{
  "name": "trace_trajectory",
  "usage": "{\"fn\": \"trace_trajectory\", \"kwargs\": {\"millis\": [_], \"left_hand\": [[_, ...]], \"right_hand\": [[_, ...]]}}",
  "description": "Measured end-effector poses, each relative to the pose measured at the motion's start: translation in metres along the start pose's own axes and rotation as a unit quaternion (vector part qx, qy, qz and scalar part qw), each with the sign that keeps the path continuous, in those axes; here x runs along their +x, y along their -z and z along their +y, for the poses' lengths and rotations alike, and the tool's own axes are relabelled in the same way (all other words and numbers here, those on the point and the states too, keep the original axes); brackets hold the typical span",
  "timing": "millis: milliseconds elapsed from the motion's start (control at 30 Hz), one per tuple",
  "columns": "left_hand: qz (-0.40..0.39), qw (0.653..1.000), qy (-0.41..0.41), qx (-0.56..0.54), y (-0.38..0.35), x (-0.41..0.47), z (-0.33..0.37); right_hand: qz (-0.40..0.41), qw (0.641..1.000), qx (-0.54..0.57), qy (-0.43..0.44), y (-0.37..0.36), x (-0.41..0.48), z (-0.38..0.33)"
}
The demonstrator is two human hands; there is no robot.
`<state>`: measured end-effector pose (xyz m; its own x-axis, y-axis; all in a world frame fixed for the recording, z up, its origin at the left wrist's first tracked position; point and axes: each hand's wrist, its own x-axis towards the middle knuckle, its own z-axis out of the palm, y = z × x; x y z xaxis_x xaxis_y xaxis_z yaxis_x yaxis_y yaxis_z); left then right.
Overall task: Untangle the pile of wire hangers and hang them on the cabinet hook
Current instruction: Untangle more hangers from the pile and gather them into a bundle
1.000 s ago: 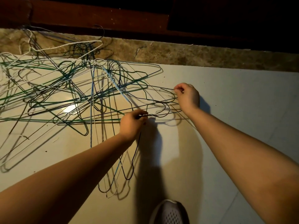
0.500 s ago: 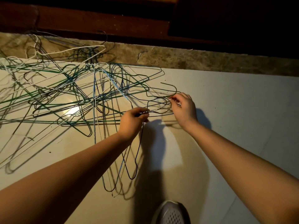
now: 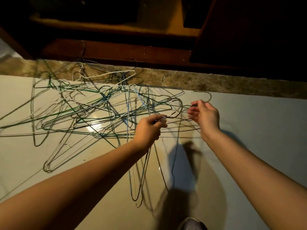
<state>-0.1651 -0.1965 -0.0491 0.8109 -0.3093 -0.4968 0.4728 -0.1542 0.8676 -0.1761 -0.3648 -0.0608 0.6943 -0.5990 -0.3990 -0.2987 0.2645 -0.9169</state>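
Above the floor (image 3: 249,130), the left hand (image 3: 149,127) grips a hanger bunch (image 3: 141,176) by the necks – long bodies trailing toward the viewer. The right hand (image 3: 205,117) pinches a single hanger (image 3: 210,97), hook pointing away, right of the pile (image 3: 103,103).

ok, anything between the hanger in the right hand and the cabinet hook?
Yes: the hanger pinched by the right hand crosses wires of the bundle gripped by the left hand and the right edge of the pile, so it looks entangled there. The cabinet hook is not in view.
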Motion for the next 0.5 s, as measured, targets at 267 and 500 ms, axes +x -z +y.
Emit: {"fn": "trace_trajectory", "kwargs": {"millis": [267,500], "left_hand": [[-0.045,0.999,0.004,-0.018,0.056,-0.028,0.059],[0.004,0.998,0.008,-0.057,0.119,-0.046,0.088]], "right_hand": [[0.005,0.999,-0.041,0.02,-0.02,-0.01,-0.015],[-0.008,0.99,-0.116,0.075,-0.062,-0.021,-0.024]]}}
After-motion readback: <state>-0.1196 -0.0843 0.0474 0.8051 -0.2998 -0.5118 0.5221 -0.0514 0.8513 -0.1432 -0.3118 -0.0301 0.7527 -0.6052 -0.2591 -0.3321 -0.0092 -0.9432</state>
